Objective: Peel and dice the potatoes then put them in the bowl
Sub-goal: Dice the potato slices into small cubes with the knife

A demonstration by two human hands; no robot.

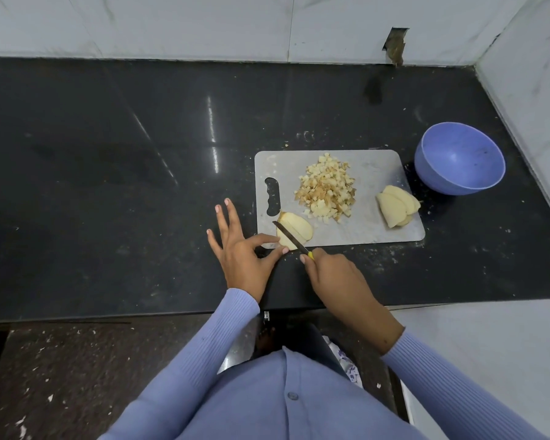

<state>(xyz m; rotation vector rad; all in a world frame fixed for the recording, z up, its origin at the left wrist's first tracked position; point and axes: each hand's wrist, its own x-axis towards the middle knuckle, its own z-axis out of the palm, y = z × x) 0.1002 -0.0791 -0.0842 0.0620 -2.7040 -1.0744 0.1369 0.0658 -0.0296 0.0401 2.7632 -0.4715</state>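
Observation:
A grey cutting board (378, 173) lies on the black counter. A heap of diced potato (327, 188) sits in its middle. Sliced potato pieces (396, 206) rest at its right edge. At the board's near left corner lies another stack of potato slices (299, 228). My left hand (245, 252) pinches this stack with thumb and forefinger, the other fingers spread. My right hand (337, 277) grips a knife (291, 238) with a yellow handle, its dark blade lying across the slices. A blue bowl (459, 163) stands right of the board and holds nothing.
The black counter (108, 185) stretches far to the left. White tiled walls close it off at the back and right. Small potato scraps (305, 134) lie behind the board. The counter's front edge runs just below my wrists.

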